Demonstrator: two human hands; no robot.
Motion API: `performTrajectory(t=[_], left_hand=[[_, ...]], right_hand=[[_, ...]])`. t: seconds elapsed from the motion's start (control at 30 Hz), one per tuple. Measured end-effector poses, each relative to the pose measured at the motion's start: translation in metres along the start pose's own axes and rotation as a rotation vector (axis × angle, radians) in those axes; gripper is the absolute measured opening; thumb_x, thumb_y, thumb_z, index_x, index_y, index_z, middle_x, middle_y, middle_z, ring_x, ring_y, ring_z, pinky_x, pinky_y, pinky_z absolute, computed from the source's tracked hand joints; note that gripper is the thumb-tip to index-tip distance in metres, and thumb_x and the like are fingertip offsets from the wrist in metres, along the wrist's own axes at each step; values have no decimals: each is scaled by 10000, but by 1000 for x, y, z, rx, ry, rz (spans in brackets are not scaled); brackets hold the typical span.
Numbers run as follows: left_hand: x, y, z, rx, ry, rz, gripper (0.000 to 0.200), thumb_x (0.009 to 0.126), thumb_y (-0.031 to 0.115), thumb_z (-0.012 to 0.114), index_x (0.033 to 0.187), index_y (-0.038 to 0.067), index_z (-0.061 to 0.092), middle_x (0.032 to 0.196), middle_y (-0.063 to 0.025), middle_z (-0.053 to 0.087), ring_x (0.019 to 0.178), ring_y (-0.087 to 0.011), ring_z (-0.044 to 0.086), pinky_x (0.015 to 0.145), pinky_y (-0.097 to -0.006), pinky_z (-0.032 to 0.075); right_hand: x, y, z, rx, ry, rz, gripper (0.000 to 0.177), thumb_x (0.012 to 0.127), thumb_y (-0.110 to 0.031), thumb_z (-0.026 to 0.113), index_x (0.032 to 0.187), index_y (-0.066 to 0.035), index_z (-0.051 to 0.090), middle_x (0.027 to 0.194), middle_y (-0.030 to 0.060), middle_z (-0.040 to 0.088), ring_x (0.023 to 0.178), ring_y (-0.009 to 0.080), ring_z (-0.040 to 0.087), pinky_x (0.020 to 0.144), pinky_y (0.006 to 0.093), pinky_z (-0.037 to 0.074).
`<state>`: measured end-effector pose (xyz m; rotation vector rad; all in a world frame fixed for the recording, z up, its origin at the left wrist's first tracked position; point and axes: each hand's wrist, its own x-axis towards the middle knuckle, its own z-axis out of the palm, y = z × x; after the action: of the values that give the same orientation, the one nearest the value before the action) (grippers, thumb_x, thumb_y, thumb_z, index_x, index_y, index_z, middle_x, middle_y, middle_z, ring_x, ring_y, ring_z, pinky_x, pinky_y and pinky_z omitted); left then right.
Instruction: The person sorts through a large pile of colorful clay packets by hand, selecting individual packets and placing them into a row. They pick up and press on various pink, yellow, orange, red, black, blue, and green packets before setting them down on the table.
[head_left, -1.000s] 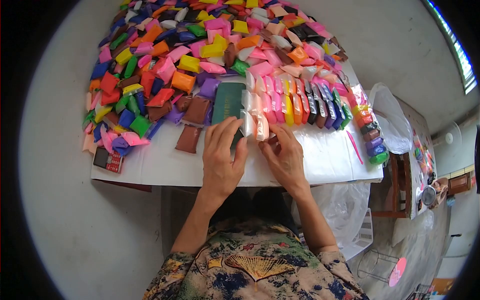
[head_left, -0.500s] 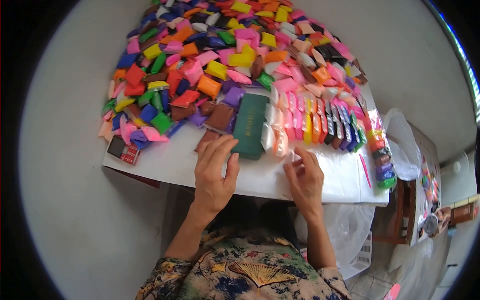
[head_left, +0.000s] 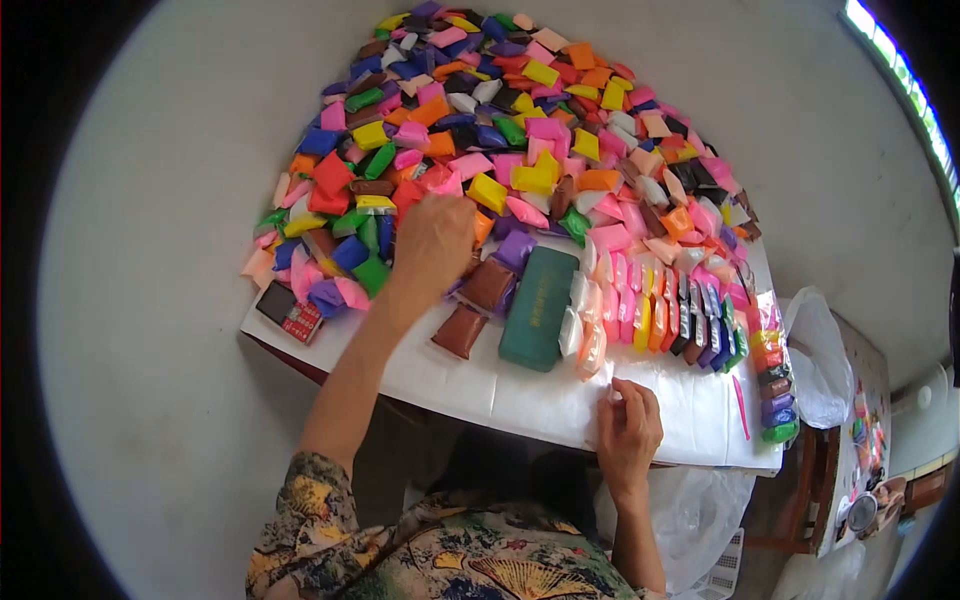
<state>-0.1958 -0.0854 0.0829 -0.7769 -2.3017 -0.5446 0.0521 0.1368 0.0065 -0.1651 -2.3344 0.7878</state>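
As the left hand (head_left: pixel 435 245) swung away: it hung over piled multicoloured plastic pouches (head_left: pixel 538 176), eleven o'clock, grip hidden.
Right hand (head_left: pixel 630 430): loosely curled, hold unclear, five o'clock.
Neat multicoloured pouch row (head_left: pixel 642 322): sat unheld, three o'clock.

From here, the left arm reaches far forward, while the right hand (head_left: pixel 629 435) hangs back, fingers loosely curled.

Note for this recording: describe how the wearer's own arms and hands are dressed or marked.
Bare hands, no gloves. The patterned right sleeve ends near the elbow, mixing dark, yellow and beige patches. No watch or bracelet shows.
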Motion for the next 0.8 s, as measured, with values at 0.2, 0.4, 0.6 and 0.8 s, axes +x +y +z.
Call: performTrajectory(t=[0.2,0.4,0.6,0.8], left_hand=[[49,-55,19,-114,123,-88,197,916,135,568,996,-8,678,949,-217,674,941,-393,620,855,-493,479],[72,-67,57,241,-47,28,251,828,177,646,1012,14,695,992,-179,690,1034,-368,601,914,-492,446],[88,-70,71,297,-164,-93,287,754,186,696,998,35,686,1035,-148,690,1099,-353,574,914,-496,413],[62,-30,32,162,92,-59,492,762,163,725,1222,37,605,1187,-153,645,1148,-351,543,971,-489,402]], right_hand=[[0,2,2,-31,14,-33,301,826,23,690,1120,-1,633,1065,178,633,889,320,635,765,388,542],[0,-1,4,-46,17,-48,295,820,22,689,1110,4,633,1059,176,634,909,326,630,771,396,534],[-1,2,5,-49,24,-58,289,818,19,687,1102,2,640,1046,177,636,913,338,626,786,412,526],[0,1,4,-65,46,-93,290,817,16,686,1103,8,638,1032,185,637,906,341,624,778,420,522]])
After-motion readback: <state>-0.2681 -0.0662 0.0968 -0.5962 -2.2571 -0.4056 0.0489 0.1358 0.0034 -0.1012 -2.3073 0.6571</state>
